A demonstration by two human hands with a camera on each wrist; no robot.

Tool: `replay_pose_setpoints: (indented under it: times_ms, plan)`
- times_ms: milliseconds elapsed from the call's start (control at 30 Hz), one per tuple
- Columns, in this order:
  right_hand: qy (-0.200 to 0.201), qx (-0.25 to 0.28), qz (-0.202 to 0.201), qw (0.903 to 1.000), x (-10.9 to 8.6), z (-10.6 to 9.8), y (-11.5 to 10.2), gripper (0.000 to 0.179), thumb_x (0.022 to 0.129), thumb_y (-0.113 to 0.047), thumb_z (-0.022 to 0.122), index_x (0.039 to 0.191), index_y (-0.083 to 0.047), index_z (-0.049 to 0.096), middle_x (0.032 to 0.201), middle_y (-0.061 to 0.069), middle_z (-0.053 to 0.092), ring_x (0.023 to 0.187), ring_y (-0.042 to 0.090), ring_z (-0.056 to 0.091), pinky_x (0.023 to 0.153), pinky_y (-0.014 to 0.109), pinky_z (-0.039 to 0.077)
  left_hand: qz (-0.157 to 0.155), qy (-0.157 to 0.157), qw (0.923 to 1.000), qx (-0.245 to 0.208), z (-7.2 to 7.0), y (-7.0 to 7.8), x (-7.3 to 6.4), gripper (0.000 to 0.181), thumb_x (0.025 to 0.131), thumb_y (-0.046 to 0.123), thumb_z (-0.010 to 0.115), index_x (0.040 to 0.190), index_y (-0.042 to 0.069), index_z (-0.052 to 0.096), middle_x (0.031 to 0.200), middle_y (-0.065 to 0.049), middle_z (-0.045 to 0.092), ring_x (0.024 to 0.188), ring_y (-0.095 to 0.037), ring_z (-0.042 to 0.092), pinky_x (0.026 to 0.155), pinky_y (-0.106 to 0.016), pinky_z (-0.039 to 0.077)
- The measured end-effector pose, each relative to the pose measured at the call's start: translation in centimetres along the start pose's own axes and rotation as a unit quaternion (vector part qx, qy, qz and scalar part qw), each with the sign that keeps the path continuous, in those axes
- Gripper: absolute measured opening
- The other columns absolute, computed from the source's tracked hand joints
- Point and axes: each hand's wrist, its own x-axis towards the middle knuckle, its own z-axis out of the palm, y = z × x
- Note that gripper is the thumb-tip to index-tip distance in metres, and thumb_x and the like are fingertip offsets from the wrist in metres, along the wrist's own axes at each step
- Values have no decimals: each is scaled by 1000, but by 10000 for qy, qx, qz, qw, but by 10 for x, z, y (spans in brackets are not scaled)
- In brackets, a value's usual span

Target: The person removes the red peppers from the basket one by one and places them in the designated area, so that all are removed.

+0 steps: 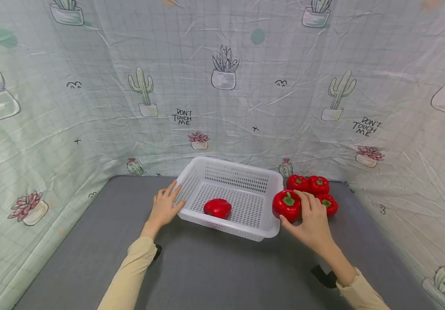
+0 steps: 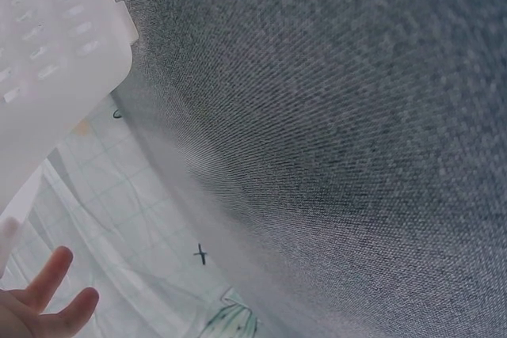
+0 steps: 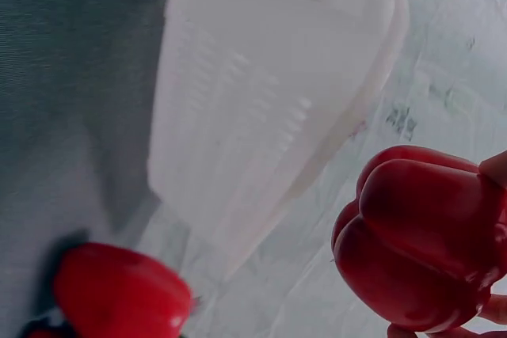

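Observation:
My right hand [image 1: 313, 222] holds a red bell pepper [image 1: 285, 207] with a green stem, raised beside the right rim of a white plastic basket [image 1: 222, 224]. In the right wrist view the held pepper [image 3: 428, 243] is apart from the basket's wall [image 3: 238, 108], with fingertips around its stem end. At the basket's left end, my left hand [image 1: 163, 206] touches the rim with its fingers spread. Inside the basket lies another red bell pepper [image 1: 217, 208] on its side. The left wrist view catches the basket's corner [image 2: 63, 61] and part of the left hand [image 2: 47, 306].
Several more red bell peppers [image 1: 318, 185] stand on the grey tabletop [image 1: 222, 271] to the right of the basket, partly behind my right hand. A cactus-print cloth [image 1: 253, 99] hangs behind the table and along both sides.

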Motion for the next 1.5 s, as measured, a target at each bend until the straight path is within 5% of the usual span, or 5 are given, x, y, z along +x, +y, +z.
replay_pose_setpoints:
  times_ms: [200,867,1500]
  plan:
    - [187,-131,118,9997,-14,-5,16,74,52,-24,77,116,2,49,105,22,53,93,35,48,73,52,34,33,27,10000,7,1,-1,0,56,85,34,53,134,10,41,143,-16,31,111,-44,39,83,-57,31]
    - [-164,-857,240,9959,-44,-3,56,79,57,-29,73,122,6,46,112,25,51,87,38,43,68,51,29,-12,4,10000,-16,-2,2,0,56,85,33,53,135,10,41,143,-16,31,113,-42,39,85,-57,31]
    - [-997,-837,389,9907,-56,17,75,70,56,-27,78,107,9,47,101,22,51,85,38,48,67,55,33,32,79,10000,-45,0,1,0,54,86,32,52,133,9,42,142,-16,32,112,-43,39,84,-57,30]
